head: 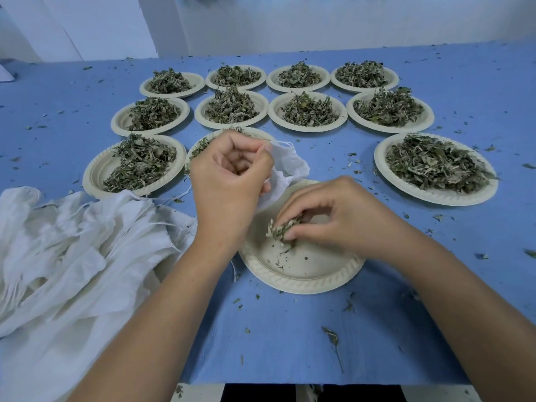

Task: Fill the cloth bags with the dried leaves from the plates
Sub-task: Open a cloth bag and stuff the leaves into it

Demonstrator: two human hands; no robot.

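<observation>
My left hand (232,175) grips the rim of a small white cloth bag (285,166), holding it up over the far edge of the near plate (298,274). That cream plate holds only crumbs and one small clump of dried leaves (282,229). My right hand (333,216) pinches that clump with curled fingers, low over the plate. Several other cream plates heaped with dried leaves stand beyond, one at the right (435,166) and one at the left (136,165). A plate (203,145) right behind my left hand is mostly hidden.
A pile of white cloth bags with drawstrings (72,248) lies at the near left, spilling over the table edge. The blue tablecloth (290,338) is littered with leaf scraps. A white wall stands behind the far edge of the table.
</observation>
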